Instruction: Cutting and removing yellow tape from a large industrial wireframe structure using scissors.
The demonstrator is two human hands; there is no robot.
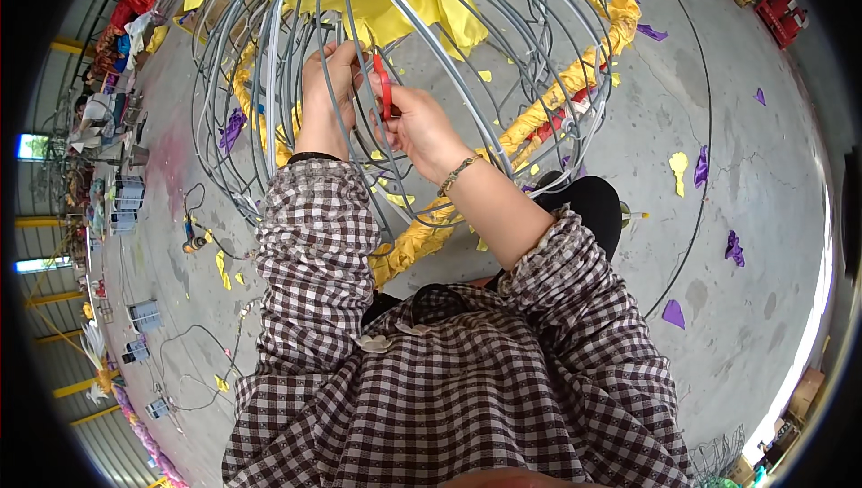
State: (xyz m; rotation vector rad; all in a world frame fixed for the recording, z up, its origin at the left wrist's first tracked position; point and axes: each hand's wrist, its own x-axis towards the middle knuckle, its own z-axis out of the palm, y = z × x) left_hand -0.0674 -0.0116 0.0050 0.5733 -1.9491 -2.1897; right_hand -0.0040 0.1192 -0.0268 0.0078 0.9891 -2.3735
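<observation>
A large cage of bent grey wire rods (429,5) stands in front of me, with yellow fabric (409,12) draped over its upper part. My left hand (329,93) reaches in among the rods just below the fabric. Its fingers are closed, but what they pinch is hidden. Beside it, my right hand (415,124) is closed around red-handled scissors (384,88); their blades are hard to make out. Both hands are close together, almost touching. Crumpled yellow cloth wraps a lower bar (557,97) of the frame.
Yellow and purple scraps (701,167) are scattered over the grey concrete floor (763,246). A black cable (708,93) runs along the right. On the left lie a power drill (192,238) and more cords. A red machine (783,17) stands at the far right.
</observation>
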